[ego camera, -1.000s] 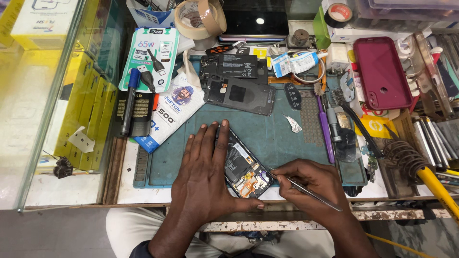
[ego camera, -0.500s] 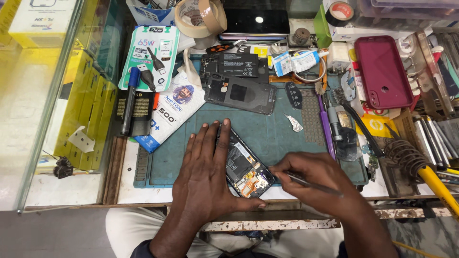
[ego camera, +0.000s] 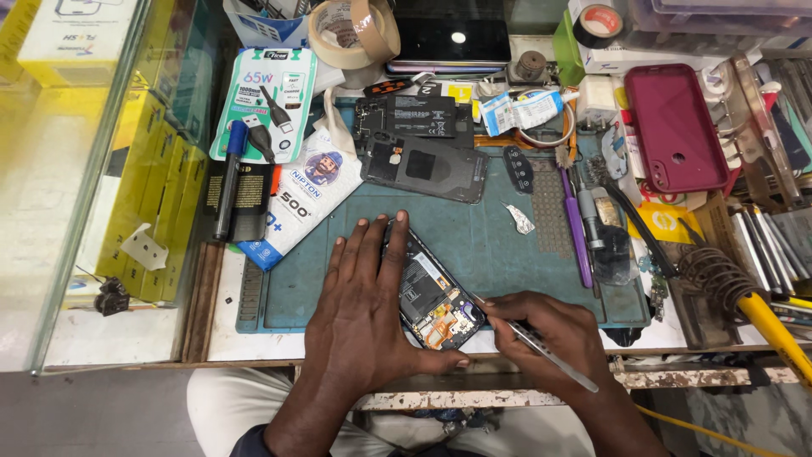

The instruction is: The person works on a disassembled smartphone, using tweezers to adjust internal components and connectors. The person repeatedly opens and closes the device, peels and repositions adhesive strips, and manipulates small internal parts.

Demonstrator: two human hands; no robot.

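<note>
An opened phone (ego camera: 433, 292) with its back removed lies at a slant on the teal work mat (ego camera: 495, 245), its battery and circuit board showing. My left hand (ego camera: 364, 309) lies flat over the phone's left side, fingers spread, thumb under its lower end. My right hand (ego camera: 550, 334) grips metal tweezers (ego camera: 534, 343), whose tip touches the phone's lower right corner. A dark inner phone cover (ego camera: 427, 165) lies at the far end of the mat.
A maroon phone case (ego camera: 674, 127) lies at the right. Tape rolls (ego camera: 347, 34), a dark phone (ego camera: 448, 38) and packets (ego camera: 266, 101) crowd the back. A purple tool (ego camera: 578, 224) lies on the mat's right. A glass case with yellow boxes (ego camera: 93, 169) stands left.
My right hand has shifted a little, bringing the tweezers' tip closer against the phone's lower right corner. My left hand stays on the phone.
</note>
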